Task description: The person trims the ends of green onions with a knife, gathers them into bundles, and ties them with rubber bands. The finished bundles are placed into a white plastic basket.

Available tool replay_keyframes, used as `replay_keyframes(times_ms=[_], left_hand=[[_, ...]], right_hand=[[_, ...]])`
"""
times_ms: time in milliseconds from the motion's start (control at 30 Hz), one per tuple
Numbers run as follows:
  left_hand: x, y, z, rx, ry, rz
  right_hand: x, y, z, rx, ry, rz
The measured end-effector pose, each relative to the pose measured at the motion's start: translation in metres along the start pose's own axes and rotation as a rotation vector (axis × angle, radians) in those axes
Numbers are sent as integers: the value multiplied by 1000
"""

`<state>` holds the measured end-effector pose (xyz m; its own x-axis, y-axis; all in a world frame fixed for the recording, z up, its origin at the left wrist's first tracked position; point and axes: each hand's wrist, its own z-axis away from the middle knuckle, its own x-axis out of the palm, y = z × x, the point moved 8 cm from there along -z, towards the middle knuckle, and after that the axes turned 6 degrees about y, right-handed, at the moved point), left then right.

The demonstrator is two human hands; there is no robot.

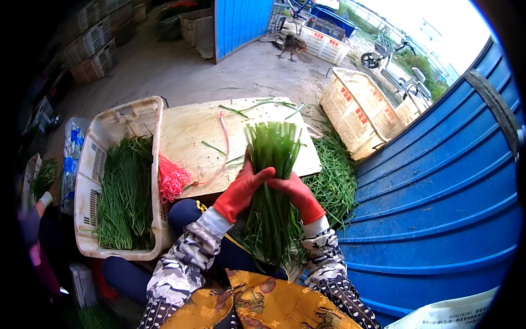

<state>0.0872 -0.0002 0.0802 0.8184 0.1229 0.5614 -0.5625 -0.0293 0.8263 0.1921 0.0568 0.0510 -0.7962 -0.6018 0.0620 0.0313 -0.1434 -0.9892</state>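
My left hand (242,187), in a red rubber glove, grips the left side of a bundle of green chives (274,154). Wrapped round the right side of the same bundle is my right hand (299,193), gloved alike. The cut ends point away from me over a pale wooden board (193,119); the leaves hang towards my lap. Pink plastic ties (172,179) lie in a heap at the board's left edge, and one long strand stretches across it. Loose bits of leaf are scattered on the board. A white plastic crate (84,222) at the left holds more chives (125,197).
Loose green leaves (335,177) are piled right of the board, beside a blue corrugated metal wall (427,197). Beyond stand an empty crate (349,119) and a chicken (292,44). Another person's arm (43,203) shows at the far left, near stacked crates (90,45).
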Motion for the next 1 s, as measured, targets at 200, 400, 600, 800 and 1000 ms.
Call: replay_keyframes(times_ms=[200,400,600,800,1000], left_hand=[[-19,-8,-5,87,74,52],[-42,-24,-4,93,92,233],[-42,-23,-1,-2,15,528],[-41,-17,5,-12,-33,635],[-48,-22,5,-67,30,618]], right_hand=[[29,-21,0,-104,256,1145],[56,-29,3,-23,213,1284],[66,-63,31,-268,174,1064],[43,-78,57,-440,174,784],[-89,-75,66,-297,491,1073]])
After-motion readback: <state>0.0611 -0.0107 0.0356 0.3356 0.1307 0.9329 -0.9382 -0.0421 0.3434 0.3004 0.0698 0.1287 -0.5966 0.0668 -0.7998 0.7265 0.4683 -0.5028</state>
